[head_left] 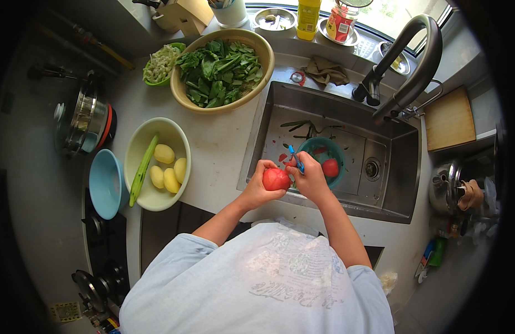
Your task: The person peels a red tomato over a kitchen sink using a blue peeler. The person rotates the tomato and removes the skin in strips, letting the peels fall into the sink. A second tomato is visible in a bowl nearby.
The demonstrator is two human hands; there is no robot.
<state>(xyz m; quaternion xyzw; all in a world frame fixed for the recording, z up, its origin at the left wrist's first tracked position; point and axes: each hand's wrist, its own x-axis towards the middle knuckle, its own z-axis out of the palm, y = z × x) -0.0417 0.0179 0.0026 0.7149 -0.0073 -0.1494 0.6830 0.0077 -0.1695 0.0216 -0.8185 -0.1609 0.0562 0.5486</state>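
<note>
My left hand grips a partly peeled red tomato above the near left edge of the steel sink. In my right hand is a blue-handled peeler, held close against the tomato; its blade is hidden by my fingers. Beneath my right hand a teal plastic bowl stands in the sink, with another red tomato and bits of red skin in it. Red peel scraps and dark green peel strips lie on the sink floor.
Left on the counter is a pale bowl with peeled potatoes and a peeled green vegetable. A light-blue bowl sits beside it. Behind are a basket of cut greens and a dark faucet. A cutting board leans right.
</note>
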